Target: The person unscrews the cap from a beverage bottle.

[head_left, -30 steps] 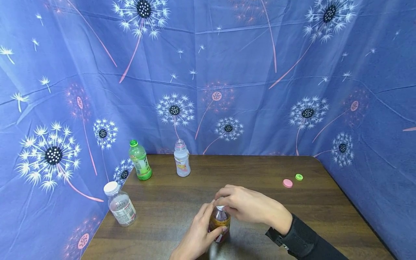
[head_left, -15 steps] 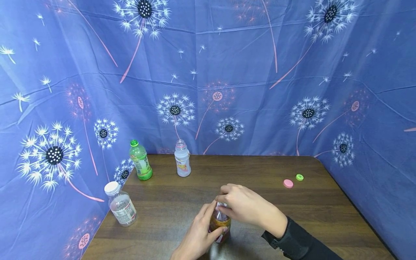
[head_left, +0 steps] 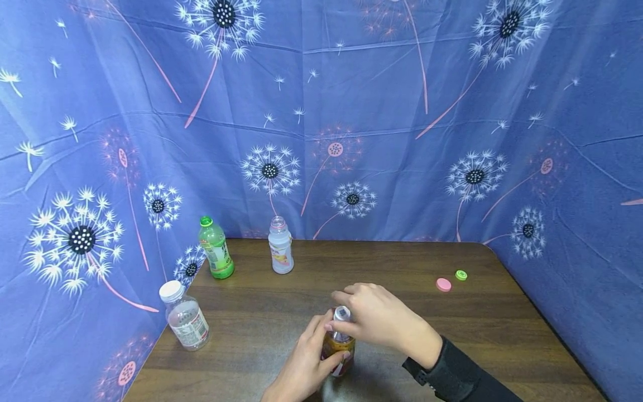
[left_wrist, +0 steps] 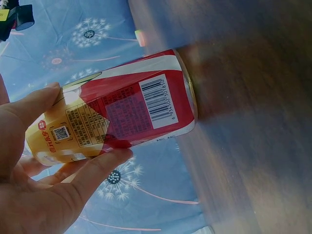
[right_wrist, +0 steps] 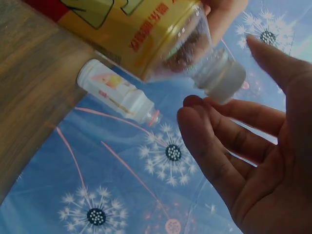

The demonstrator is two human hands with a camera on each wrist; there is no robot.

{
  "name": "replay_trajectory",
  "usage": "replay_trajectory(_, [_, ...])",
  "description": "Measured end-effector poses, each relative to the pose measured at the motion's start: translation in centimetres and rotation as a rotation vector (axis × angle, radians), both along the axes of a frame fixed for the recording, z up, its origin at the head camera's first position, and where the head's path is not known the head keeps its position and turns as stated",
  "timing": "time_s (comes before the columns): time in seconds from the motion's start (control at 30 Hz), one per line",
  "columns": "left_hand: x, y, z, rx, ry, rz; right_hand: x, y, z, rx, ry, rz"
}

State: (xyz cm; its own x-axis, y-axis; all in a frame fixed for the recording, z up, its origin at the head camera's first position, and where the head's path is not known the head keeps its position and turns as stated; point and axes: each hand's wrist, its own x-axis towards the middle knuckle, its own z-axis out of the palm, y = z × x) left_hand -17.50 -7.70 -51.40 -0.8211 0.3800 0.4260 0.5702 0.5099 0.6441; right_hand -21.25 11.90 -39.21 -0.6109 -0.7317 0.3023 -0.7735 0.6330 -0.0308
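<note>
A drink bottle (head_left: pixel 334 347) with a red and gold label stands upright on the table near its front. My left hand (head_left: pixel 306 363) holds it round the body, thumb on one side and fingers on the other; the left wrist view shows the label (left_wrist: pixel 122 105) between them. On the bottle's neck sits a white cap (right_wrist: pixel 229 84). My right hand (head_left: pixel 382 321) is spread around this cap. In the right wrist view the thumb stands apart from the cap, and the fingers lie just beside it; whether a fingertip touches cannot be told.
A white-capped clear bottle (head_left: pixel 188 324) stands at the table's left edge. Farther back are an uncapped green bottle (head_left: pixel 217 251) and an uncapped white bottle (head_left: pixel 281 248). A pink cap (head_left: pixel 444 285) and a green cap (head_left: pixel 461 274) lie at right. Blue cloth (head_left: pixel 392 167) hangs behind.
My right hand's fingers have spread away from the white cap, so its top now shows. The left hand and the bottle have stayed in place.
</note>
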Motion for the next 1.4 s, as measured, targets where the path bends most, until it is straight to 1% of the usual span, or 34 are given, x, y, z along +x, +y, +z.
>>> replay_trajectory(0.1, [0.0, -0.1, 0.0, -0.002, -0.007, -0.011, 0.0, 0.6, 0.6, 0.012, -0.098, 0.041])
replay_trajectory(0.2, [-0.1, -0.1, -0.1, -0.012, 0.004, -0.008, -0.1, 1.3, 1.2, 0.037, -0.18, 0.115])
replay_trajectory(0.3, [-0.2, -0.1, 0.0, -0.006, 0.002, -0.013, -0.4, 1.7, 1.6, 0.053, -0.186, 0.202])
replay_trajectory(0.4, [-0.2, -0.1, 0.0, 0.0, -0.008, -0.023, -0.6, 2.0, 1.7, 0.053, -0.163, 0.275])
replay_trajectory(0.57, [-0.2, -0.1, 0.0, 0.006, -0.007, -0.025, -0.9, 1.8, 1.7, 0.052, -0.153, 0.338])
replay_trajectory(0.67, [-0.2, -0.1, 0.0, 0.015, -0.009, -0.029, -1.0, 1.6, 1.6, 0.052, -0.158, 0.344])
replay_trajectory(0.97, [-0.3, -0.1, -0.1, 0.004, -0.013, -0.016, -0.9, 1.5, 1.5, 0.06, -0.131, 0.301])
replay_trajectory(1.13, [-0.2, -0.1, -0.2, 0.007, -0.01, -0.008, -0.7, 1.2, 1.2, 0.042, -0.101, 0.262])
replay_trajectory(1.27, [-0.3, -0.1, -0.1, 0.001, -0.004, -0.002, -0.5, 0.9, 0.9, 0.046, -0.055, 0.227])
replay_trajectory(1.4, [-0.2, -0.1, -0.1, -0.001, -0.028, -0.004, -0.4, 0.6, 0.6, 0.053, -0.007, 0.187])
